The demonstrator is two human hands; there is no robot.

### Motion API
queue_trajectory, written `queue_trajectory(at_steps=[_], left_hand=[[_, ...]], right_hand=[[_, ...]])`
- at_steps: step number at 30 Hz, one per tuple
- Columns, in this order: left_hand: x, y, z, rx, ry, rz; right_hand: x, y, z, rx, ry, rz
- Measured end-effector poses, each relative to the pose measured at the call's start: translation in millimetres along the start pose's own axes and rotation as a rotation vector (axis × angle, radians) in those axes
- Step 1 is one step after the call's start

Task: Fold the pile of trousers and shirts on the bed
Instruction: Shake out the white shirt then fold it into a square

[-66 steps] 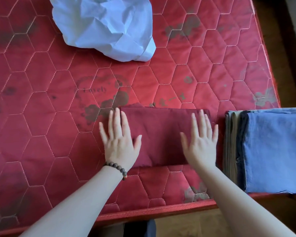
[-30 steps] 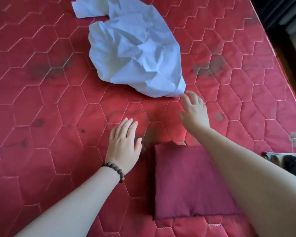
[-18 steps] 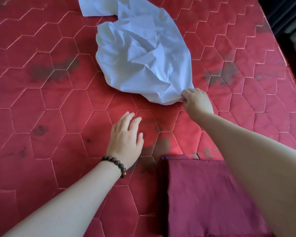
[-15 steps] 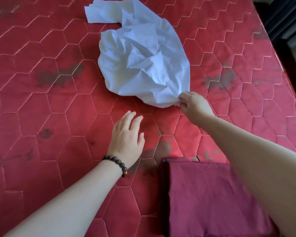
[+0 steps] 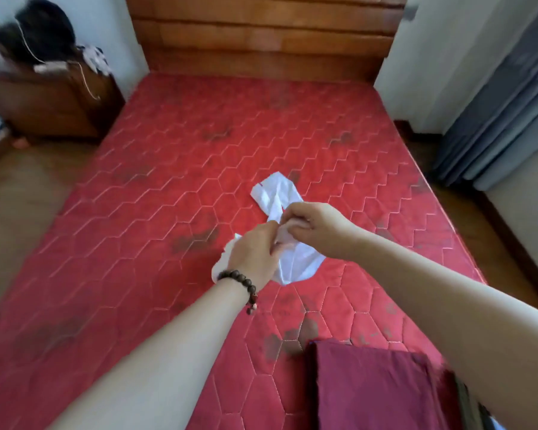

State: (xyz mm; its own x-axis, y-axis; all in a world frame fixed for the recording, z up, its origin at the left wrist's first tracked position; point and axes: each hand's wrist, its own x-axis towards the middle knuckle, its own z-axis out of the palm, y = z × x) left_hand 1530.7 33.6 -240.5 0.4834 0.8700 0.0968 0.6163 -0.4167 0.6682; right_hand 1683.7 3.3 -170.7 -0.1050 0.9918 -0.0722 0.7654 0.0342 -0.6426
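Item 1, far left: a wooden nightstand (image 5: 53,100) is standing beside the bed, carrying dark, blurred belongings that are too smeared to identify.

Item 2, the bed (image 5: 168,187): a red quilted mattress is lying bare, with a wooden headboard (image 5: 261,32) at the far end. No loose pile is showing anywhere on it.

Item 3, centre: the left hand (image 5: 255,256), with a beaded bracelet (image 5: 241,279) at the wrist, is curling its fingers round a bunch of the pale shirt (image 5: 295,262) and gripping it.

Item 4, just right of that: the right hand (image 5: 314,221) is pinching the same shirt higher up, its fingers closed on the cloth. The shirt is hanging crumpled between the two hands, one end trailing on the mattress beyond them (image 5: 275,192).

Item 5, near right: a maroon garment (image 5: 376,389) is lying folded flat at the near edge of the bed, partly hidden by the right forearm. A sliver of something darker is showing at its right; what it is cannot be told.

Status: at least one piece is looking finished. The pale shirt is appearing to be the only unfolded item in view, and it is not yet spread out, so its straightening and folding are remaining.
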Motion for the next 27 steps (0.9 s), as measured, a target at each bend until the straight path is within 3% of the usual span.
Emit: queue_trajectory(at_steps=[5, 11, 16, 23, 27], left_hand=[[5, 66, -140, -0.237, 0.08, 0.016], [-15, 133, -298, -0.226, 0.116, 0.119], [-46, 162, -400, -0.319, 0.166, 0.172], [-82, 170, -488, -0.375, 0.295, 0.202], [-102, 163, -517, -0.441, 0.323, 0.223]], right_hand=[[-12, -105, -78, 0.084, 0.116, -0.029], [-38, -203, -141, 0.078, 0.248, -0.022], [-61, -271, -153, 0.356, 0.136, 0.008], [-68, -373, -155, 0.482, 0.507, -0.094], [-60, -426, -162, 0.366, 0.647, -0.184]])
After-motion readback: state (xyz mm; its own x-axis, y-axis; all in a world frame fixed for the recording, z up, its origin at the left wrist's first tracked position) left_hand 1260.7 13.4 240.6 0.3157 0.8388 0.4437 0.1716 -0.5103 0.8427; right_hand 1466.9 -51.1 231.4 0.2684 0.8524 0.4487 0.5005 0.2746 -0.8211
